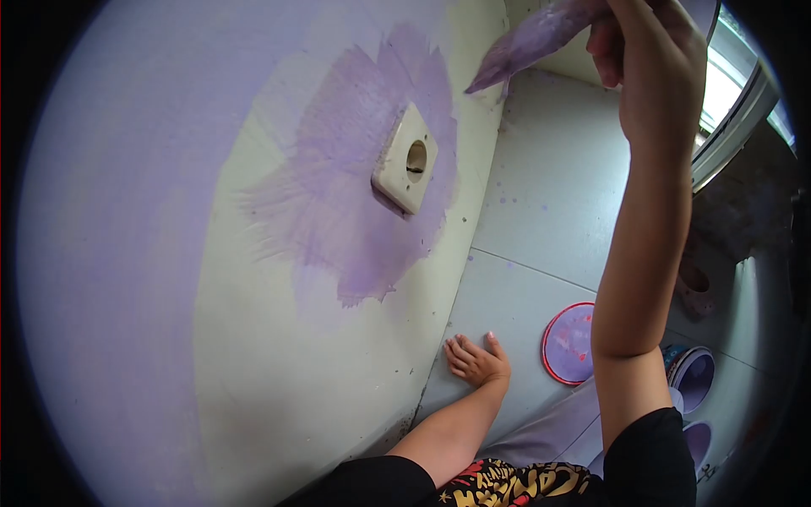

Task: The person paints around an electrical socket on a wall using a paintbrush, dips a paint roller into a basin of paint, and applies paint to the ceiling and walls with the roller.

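My right hand (pixel 646 38) is raised at the top right, its fingers closed round a paintbrush (pixel 536 38) covered in purple paint. The brush tip points down and left, near the wall's edge. Fingers spread, my left hand (pixel 477 360) lies on the tiled floor (pixel 541 203) close to the wall base. On the wall (pixel 279 372), fresh purple paint (pixel 338 169) surrounds a white socket (pixel 407 159). Paler purple covers the wall's left side, with an off-white band between.
A round purple lid with a red rim (pixel 569 342) lies on the floor beside my right arm. Farther right stand a paint bucket (pixel 694 380) and another purple-stained container (pixel 698 441). A shoe (pixel 694 287) is in shadow. Purple drips dot the tiles.
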Tool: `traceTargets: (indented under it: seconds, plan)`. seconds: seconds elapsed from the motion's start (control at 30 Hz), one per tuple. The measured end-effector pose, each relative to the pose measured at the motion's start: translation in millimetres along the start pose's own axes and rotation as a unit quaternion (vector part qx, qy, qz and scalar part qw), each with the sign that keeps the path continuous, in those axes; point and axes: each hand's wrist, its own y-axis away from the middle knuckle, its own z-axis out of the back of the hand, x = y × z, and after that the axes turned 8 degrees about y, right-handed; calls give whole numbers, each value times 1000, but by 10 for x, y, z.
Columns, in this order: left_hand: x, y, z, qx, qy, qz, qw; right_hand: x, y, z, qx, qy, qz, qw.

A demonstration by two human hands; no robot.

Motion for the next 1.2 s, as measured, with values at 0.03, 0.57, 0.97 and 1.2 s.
traceTargets:
  seconds: [0.03, 0.57, 0.97, 1.2]
  plan:
    - [-2, 4, -2, -5, 4, 2, 1000, 140, -9, -11, 22, -20, -19, 999]
    - [21, 20, 21, -30, 27, 0, 999, 949, 359, -614, 81, -239, -34, 967]
    - [36, 40, 39, -38, 34, 2, 999, 819, 535, 215, -47, -108, -2, 993]
    - [90, 80, -69, -19, 22, 17, 999, 1102, 1925, 3016, -315, 240, -92, 914]
